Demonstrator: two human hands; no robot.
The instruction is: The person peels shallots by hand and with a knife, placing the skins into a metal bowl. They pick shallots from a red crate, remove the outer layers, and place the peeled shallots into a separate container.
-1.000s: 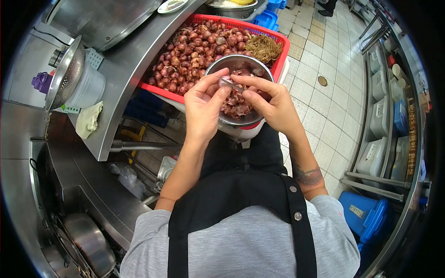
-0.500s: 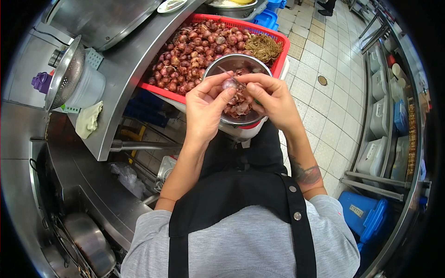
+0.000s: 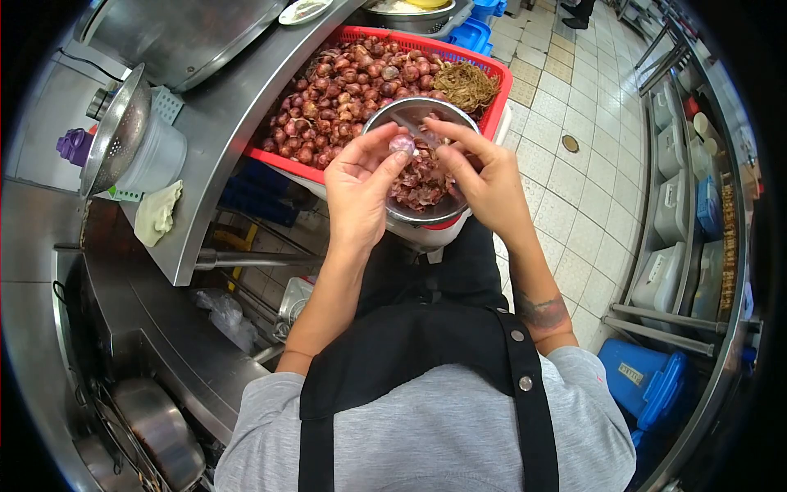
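A peeled-looking purple shallot (image 3: 402,143) is pinched between the thumb and fingers of my left hand (image 3: 361,176), over a steel bowl (image 3: 379,121). Reddish-brown shallot skins (image 3: 422,182) lie inside that bowl. On the bowl's right side, my right hand (image 3: 488,180) has its thumb and forefinger a little apart, away from the shallot. A thin blade, apparently of a small knife (image 3: 407,123), points from this hand toward the upper left; its handle is hidden by the curled fingers. Beyond both hands, many unpeeled shallots (image 3: 344,90) fill a red basket (image 3: 506,86).
Brown dry roots or stalks (image 3: 467,84) are heaped in the basket's right corner. A steel counter (image 3: 217,123) runs along the left, with a colander (image 3: 123,123) on it. Shelves with lidded containers (image 3: 668,201) stand at right. Another person's legs (image 3: 580,12) show far off.
My right hand has drawn back from the shallot, its thumb and forefinger opening. The shallot stays in my left hand, and more of the skins in the bowl show.
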